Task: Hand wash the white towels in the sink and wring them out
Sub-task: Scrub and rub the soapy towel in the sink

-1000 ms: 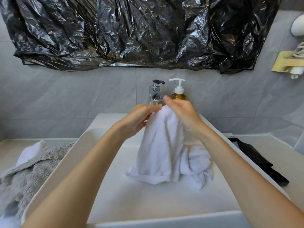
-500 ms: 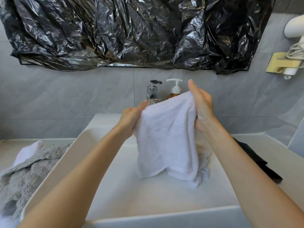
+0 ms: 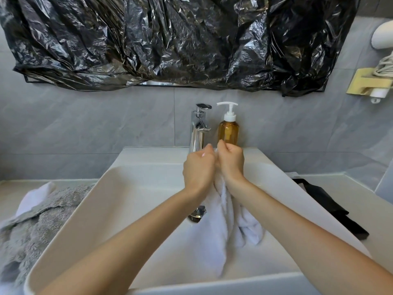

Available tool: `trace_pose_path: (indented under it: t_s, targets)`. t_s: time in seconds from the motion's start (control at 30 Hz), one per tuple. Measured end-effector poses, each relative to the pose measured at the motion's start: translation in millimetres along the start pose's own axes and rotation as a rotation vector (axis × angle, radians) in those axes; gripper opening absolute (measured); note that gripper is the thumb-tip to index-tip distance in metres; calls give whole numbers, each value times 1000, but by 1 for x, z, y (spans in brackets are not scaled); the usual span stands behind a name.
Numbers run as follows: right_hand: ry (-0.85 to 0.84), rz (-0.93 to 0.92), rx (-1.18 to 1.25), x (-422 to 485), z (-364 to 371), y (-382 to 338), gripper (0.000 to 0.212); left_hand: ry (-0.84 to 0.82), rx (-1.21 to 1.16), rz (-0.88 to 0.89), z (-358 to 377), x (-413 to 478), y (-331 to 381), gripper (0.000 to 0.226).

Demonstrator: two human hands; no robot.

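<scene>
The white towel (image 3: pixel 228 220) is hanging in a bunched rope over the sink (image 3: pixel 131 201), its lower end trailing on the basin floor just beside the drain (image 3: pixel 197 213); both hands are gripping its upper end in front of the tap (image 3: pixel 198 128); the left hand (image 3: pixel 198 169) and the right hand (image 3: pixel 230 162) are curling into tight fists side by side, knuckles touching, with the cloth pinched between them. Judging by that grip, the wringing step is under way; the next move is probably calling for opposite twists of the wrists, working down the length.

Black plastic sheeting (image 3: pixel 170 39) is covering the mirror above the sink; a grey towel (image 3: pixel 36 226) is lying on the counter to the sink's left, a dark cloth (image 3: pixel 331 209) to its right; an amber soap bottle (image 3: pixel 228 128) is standing just beside the tap.
</scene>
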State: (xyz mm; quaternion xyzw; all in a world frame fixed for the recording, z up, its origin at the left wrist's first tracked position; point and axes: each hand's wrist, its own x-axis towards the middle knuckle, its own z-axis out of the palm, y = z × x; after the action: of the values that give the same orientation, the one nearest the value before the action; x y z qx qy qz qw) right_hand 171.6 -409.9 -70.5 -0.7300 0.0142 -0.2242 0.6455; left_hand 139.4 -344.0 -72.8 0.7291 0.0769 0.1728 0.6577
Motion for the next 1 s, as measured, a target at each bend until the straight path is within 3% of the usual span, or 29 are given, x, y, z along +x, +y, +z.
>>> trace_pose_path:
  t_s: [0.2,0.37,0.5,0.73,0.9,1.0]
  targets:
    - [-206,-53,-63,-29,14,-5,50,163,15,-8,-25,24,7,50]
    - [-42,12,-55,-6,11,-6,50,94,36,4,-9,6,4,48]
    - [-27,62,-46,6,-1,-1,46,-12,98,118,-2,-2,11,55]
    - [-205,82,41,-24,22,-5,49,205,-2,-61,-30,35,3,49]
    - [-31,111,-129,12,2,9,45,-12,-17,-12,1,14,-3,49]
    - [-48,57,-241,32,-14,18,42,-154,-91,46,-4,14,5,47]
